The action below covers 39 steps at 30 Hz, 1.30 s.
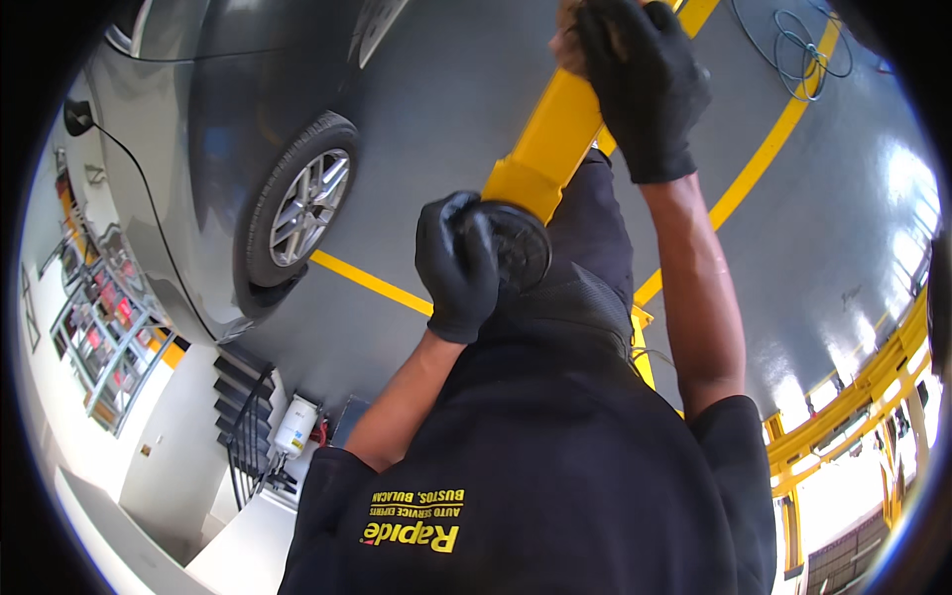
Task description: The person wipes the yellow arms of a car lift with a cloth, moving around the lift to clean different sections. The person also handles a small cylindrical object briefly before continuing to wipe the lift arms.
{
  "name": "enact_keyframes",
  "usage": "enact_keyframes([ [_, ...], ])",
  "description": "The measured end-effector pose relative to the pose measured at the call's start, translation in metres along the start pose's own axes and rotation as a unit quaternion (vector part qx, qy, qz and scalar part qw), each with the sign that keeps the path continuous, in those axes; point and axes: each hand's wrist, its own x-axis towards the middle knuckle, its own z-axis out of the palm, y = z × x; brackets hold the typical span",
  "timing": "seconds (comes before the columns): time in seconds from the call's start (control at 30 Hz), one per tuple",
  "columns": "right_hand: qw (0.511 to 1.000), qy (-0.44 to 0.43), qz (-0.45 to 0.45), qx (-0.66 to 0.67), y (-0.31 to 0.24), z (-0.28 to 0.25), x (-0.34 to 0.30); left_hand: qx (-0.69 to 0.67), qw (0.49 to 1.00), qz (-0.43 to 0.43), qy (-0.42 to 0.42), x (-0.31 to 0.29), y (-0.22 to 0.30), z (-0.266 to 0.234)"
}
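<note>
A yellow car lift arm (560, 124) slants across the upper middle, with a round black pad (518, 243) at its near end. My left hand (458, 260), in a black glove, has its fingers curled onto the pad's left edge. Higher up, my right hand (650, 89), also gloved in black, is closed over the far part of the lift arm. Beside its fingers shows a brownish thing (569, 42), cut off by the frame's top; its kind I cannot make out.
A grey car (164, 169) with a silver-spoked wheel (305, 206) stands at the left. Yellow lines (372, 281) cross the grey floor. A coiled hose (798, 50) lies at the far right. Stairs (241, 397) and a white cylinder (296, 424) are at the lower left, yellow framework (853, 407) at the right.
</note>
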Motion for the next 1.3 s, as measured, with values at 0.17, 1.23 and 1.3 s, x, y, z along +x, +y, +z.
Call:
enact_keyframes([
  [0.17,0.999,-0.048,-0.016,0.003,-0.074,-0.014,-0.07,0.038,0.99,0.132,0.004,0.012,-0.007,0.004],
  [1.23,0.949,0.158,0.142,0.233,-0.069,0.014,-0.118,-0.009,0.884,0.462,-0.07,0.169,0.059,0.051],
  [1.3,0.942,0.184,0.167,0.227,-0.044,0.023,-0.1,-0.013,0.858,0.509,-0.072,0.202,0.076,0.081],
])
